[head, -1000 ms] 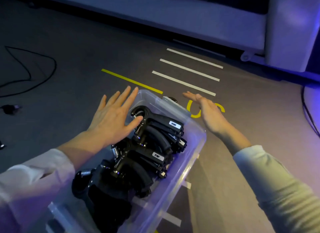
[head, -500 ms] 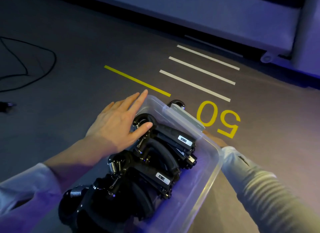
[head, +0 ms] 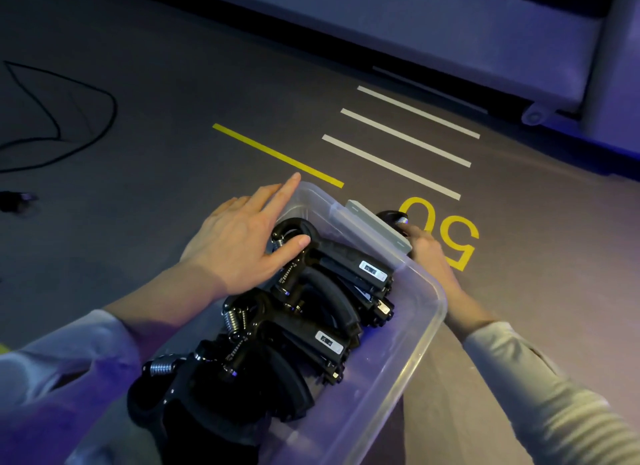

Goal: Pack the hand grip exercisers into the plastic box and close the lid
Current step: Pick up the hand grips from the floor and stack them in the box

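A clear plastic box lies open on the floor, with several black hand grip exercisers stacked inside. My left hand rests flat on the topmost exerciser, its fingers straight and reaching over the box's far left rim. One more black exerciser with a metal spring lies on the floor just beyond the box's far end, behind the grey latch. My right hand reaches round the box's right side, and its fingers curl onto that exerciser. The box partly hides them. No lid is in view.
The grey floor carries a yellow line, three white stripes and a yellow number 50. A black cable loops at the far left. A pale bench or frame runs along the back.
My right hand dropped from above the box's far right side to the floor behind it and reached the loose exerciser. My left hand settled onto the top exerciser.
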`<state>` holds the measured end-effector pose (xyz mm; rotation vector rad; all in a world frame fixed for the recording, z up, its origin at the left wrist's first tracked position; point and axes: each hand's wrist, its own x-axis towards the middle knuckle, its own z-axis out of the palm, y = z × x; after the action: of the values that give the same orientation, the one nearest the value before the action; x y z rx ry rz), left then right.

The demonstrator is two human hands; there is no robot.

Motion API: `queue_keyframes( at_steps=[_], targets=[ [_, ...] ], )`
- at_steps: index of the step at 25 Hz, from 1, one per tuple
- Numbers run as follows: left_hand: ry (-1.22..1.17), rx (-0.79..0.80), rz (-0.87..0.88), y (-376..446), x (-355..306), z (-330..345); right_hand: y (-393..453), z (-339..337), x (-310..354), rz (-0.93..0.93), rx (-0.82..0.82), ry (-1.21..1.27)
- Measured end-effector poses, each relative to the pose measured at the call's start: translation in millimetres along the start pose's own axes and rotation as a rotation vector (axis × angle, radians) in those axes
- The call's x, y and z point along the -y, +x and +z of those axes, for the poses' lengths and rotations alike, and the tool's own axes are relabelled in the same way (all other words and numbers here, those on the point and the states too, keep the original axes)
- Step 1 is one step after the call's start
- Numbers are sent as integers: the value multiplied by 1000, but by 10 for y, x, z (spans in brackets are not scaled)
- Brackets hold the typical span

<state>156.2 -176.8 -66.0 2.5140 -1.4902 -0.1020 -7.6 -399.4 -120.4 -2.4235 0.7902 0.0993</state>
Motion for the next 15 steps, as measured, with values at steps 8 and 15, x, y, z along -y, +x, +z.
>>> queue_keyframes(
  at_steps=[8,15],
  targets=[
    [0,54,19,-233,47,-43,-728,-465,-261,26,-378,-99],
    [-32,130,-100,-1103,214,-213,-1334,-1139,181,-394,-748,155]
  ],
)
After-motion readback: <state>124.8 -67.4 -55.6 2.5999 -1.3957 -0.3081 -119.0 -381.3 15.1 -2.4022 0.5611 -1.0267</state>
